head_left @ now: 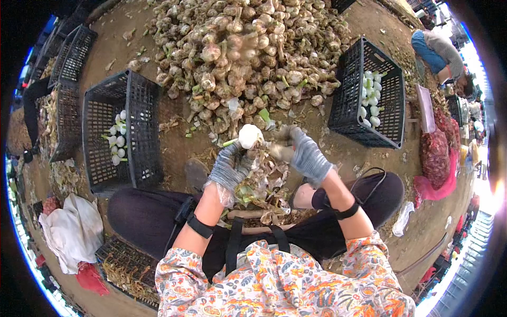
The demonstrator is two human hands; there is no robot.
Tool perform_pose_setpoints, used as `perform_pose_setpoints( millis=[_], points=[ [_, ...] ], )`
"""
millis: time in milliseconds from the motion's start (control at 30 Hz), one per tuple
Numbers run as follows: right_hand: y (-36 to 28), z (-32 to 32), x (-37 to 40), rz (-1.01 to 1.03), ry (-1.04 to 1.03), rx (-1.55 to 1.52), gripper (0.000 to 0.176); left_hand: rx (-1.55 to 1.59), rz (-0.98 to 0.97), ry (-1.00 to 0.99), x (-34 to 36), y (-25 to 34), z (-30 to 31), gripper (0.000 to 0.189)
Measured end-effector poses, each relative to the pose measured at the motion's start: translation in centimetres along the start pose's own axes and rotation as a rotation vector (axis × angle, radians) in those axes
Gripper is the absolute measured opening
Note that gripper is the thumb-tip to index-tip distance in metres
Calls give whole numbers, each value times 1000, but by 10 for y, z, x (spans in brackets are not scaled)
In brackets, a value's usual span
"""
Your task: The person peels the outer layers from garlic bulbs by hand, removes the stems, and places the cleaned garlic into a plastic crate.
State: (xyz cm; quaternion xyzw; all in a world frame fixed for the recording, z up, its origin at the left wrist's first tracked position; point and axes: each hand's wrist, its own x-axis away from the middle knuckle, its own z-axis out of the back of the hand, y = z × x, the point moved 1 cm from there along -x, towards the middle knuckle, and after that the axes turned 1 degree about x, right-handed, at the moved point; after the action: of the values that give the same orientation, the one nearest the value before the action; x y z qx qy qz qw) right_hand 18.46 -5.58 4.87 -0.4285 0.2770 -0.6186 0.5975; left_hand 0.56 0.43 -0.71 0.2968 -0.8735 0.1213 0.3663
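Observation:
A white garlic bulb point(250, 136) with a short green stem pointing left sits in the gloved fingers of my left hand point(232, 165). Loose brown skins trail from the bulb's underside. Just right of it, my right hand point(305, 154), in a grey glove with dirty fingertips, is near the bulb; its fingers are smeared by motion. Below both hands lies a heap of peeled skins point(266, 179) between my knees. Ahead rises a large pile of unpeeled garlic point(248, 58).
A black crate point(143, 127) on the left and another point(346, 95) on the right hold white bulbs. Pink mesh sacks point(438, 158) lie at far right, near a bent-over person point(438, 50). A white cloth point(74, 230) lies at lower left.

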Motion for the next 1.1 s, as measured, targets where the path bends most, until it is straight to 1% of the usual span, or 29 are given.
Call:
perform_pose_setpoints(
  millis=[67,100,167,200,233,300,333,367,400,433,467,500,533,567,600,633,667,700,767,800,833,900,933,967,1033,1067,1100],
  points=[
    [-8,-13,-7,-186,173,-323,32,-130,-2,75,3,-1,3,19],
    [-5,-9,-17,-166,204,-97,27,-123,8,32,-11,-1,-1,19],
    [-6,-7,-21,-427,135,-1059,19,-149,-77,108,-4,2,4,17],
    [-6,-6,-27,-418,297,-1499,16,-139,-74,117,-3,1,7,17],
    [-12,12,-25,-152,157,-1628,17,-144,-58,105,-4,2,9,16],
    [-5,24,-23,-153,170,-2189,22,-161,-26,80,-4,5,9,15],
    [-5,25,-28,-13,42,-1950,25,-126,-24,132,-4,6,9,17],
    [-4,18,-28,-12,43,-1951,25,-127,-23,133,-3,7,9,17],
    [-6,5,-26,-69,201,-1213,23,-86,-33,138,-1,6,8,17],
    [-6,-7,-26,-111,311,-463,21,-41,-46,141,-1,5,7,17],
    [0,-26,-26,23,322,-229,23,-35,-45,142,-3,5,11,17],
    [-3,-35,-24,1,275,-12,25,-56,-63,208,-6,5,20,17],
    [14,-47,-27,-103,227,49,27,-80,-83,271,-5,9,21,17],
    [35,-58,-31,-207,179,112,29,-78,-83,269,-3,15,22,17],
    [41,-58,-36,-205,176,116,29,20,-157,253,4,27,16,18],
    [47,-56,-42,-294,49,236,29,116,-234,236,12,42,11,18],
    [55,-56,-48,-385,-78,353,29,159,-355,191,16,61,11,20],
    [73,-58,-54,-384,-80,353,29,202,-474,147,21,83,13,21],
    [117,-67,-69,-391,-17,485,29,274,-677,67,40,139,16,27],
    [122,-68,-75,-280,131,637,25,302,-805,6,56,166,15,30],
    [121,-67,-85,-282,127,637,25,329,-932,-53,73,185,10,33],
    [114,-59,-115,-387,173,711,27,358,-1020,-74,99,202,-4,36],
    [121,-60,-128,-330,185,805,30,408,-1076,41,102,208,-4,35],
    [129,-61,-142,-324,184,805,30,411,-1080,41,99,207,-3,35],
    [135,-63,-170,-143,145,1102,28,217,-883,-226,88,191,-15,28],
    [138,-63,-180,-170,75,1119,24,255,-777,-244,80,175,-23,20],
    [144,-61,-190,-162,75,1118,24,285,-696,-84,72,164,-29,16]
  ],
)
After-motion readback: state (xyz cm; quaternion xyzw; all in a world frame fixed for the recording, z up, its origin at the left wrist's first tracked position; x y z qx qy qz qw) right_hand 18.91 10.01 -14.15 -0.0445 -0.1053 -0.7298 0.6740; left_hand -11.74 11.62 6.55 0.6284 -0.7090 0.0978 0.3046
